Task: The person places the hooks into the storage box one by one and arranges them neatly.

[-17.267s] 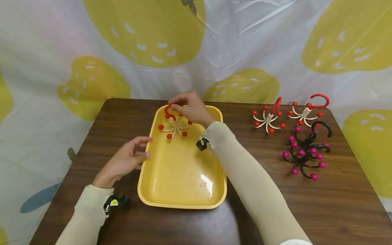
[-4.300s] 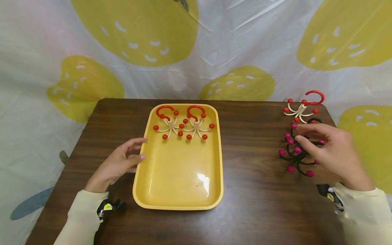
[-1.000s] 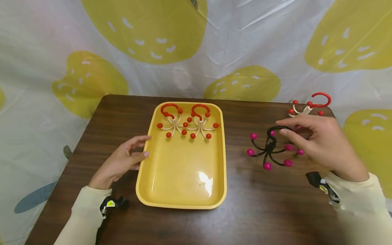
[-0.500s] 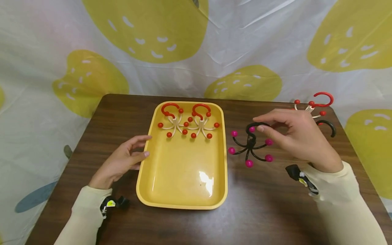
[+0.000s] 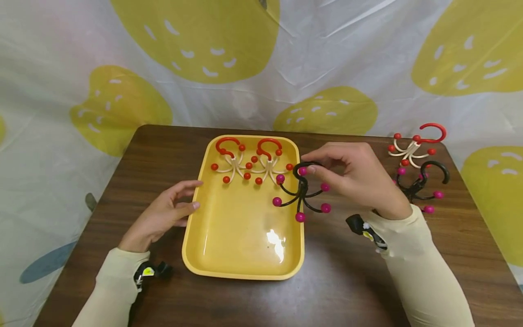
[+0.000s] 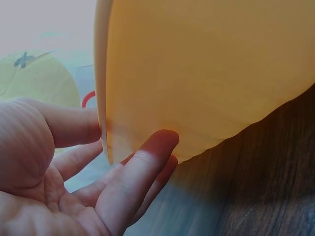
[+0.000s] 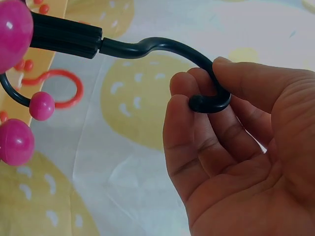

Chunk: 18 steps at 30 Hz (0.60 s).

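My right hand [image 5: 351, 175] pinches the curved hook of a black claw-shaped hanger [image 5: 301, 193] between thumb and fingers. Its thin arms end in magenta balls, and it hangs over the right rim of the yellow tray [image 5: 241, 275]. In the right wrist view, the black hook [image 7: 177, 46] runs into the fingertips. At the tray's left side, my left hand [image 5: 161, 215] touches the rim and outer wall with fairly straight, relaxed fingers. Inside, along the back, a cream-and-red hanger [image 5: 234, 163] lies beside another matching hanger [image 5: 268, 165].
Toward the table's [image 5: 367, 290] back right stands a third cream-and-red hanger [image 5: 412, 147]. In front of it sits a second black-and-magenta hanger [image 5: 416, 188], partly hidden by the right hand's sleeve. A lemon-print cloth [image 5: 245, 104] hangs behind the table.
Since the earliest frame, a second cream-and-red hanger has come into the tray. My right hand has lifted one black hanger and carried it left to the tray's rim. The left hand stays put.
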### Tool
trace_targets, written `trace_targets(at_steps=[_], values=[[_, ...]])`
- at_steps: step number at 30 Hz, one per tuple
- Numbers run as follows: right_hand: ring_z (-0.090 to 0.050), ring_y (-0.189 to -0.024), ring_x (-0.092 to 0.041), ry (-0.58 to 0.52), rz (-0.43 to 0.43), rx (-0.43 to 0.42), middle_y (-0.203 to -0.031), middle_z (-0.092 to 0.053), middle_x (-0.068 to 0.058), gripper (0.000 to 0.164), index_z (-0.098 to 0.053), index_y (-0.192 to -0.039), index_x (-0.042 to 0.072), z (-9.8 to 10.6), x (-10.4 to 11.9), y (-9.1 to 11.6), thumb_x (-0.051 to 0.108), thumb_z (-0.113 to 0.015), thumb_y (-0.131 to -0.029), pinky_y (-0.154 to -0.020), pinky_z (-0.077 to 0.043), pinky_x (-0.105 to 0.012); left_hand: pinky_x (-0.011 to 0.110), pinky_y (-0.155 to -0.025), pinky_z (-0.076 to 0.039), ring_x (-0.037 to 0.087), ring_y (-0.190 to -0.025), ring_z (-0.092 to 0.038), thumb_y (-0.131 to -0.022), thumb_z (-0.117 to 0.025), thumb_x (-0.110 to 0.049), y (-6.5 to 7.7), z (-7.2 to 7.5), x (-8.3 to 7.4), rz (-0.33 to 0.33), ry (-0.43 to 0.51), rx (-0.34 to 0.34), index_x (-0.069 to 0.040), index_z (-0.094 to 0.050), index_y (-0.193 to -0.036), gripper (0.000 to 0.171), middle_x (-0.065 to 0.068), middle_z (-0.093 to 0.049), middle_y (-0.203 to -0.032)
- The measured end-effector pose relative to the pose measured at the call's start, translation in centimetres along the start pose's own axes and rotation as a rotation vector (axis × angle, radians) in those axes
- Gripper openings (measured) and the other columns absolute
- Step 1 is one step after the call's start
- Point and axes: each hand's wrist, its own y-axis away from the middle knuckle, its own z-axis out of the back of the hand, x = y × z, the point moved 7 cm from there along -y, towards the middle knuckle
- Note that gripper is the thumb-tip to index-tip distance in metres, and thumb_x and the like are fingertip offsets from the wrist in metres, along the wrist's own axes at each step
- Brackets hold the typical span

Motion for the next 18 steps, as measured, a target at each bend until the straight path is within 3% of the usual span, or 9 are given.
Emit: trace_targets(at_steps=[8,18], values=[[-0.07,-0.074,-0.007,-0.087,0.015,0.054,-0.1,-0.08,0.007,0.02,-0.082,-0.113,0.015,-3.1,0.2,-2.1,0.006,-0.079,-0.094,-0.063,-0.06,-0.021,0.046,-0.083,-0.067,0.035,-0.12,-0.07,-0.105,-0.067,-0.011,0.0,-0.1,0.0,0.005,-0.003,0.001,-0.011,-0.041,-0.16,0.061,0.028,-0.046,-0.152],[-0.07,-0.081,-0.005,-0.071,0.058,0.097,-0.103,-0.082,0.004,0.018,-0.083,-0.112,0.013,-6.3,0.3,-4.2,0.01,-0.08,-0.095,-0.072,-0.061,-0.024,0.047,-0.083,-0.067,0.038,-0.122,-0.069,-0.105,-0.066,-0.01,0.0,-0.1,-0.1,0.002,-0.007,0.0,-0.01,-0.04,-0.161,0.062,0.029,-0.045,-0.152]])
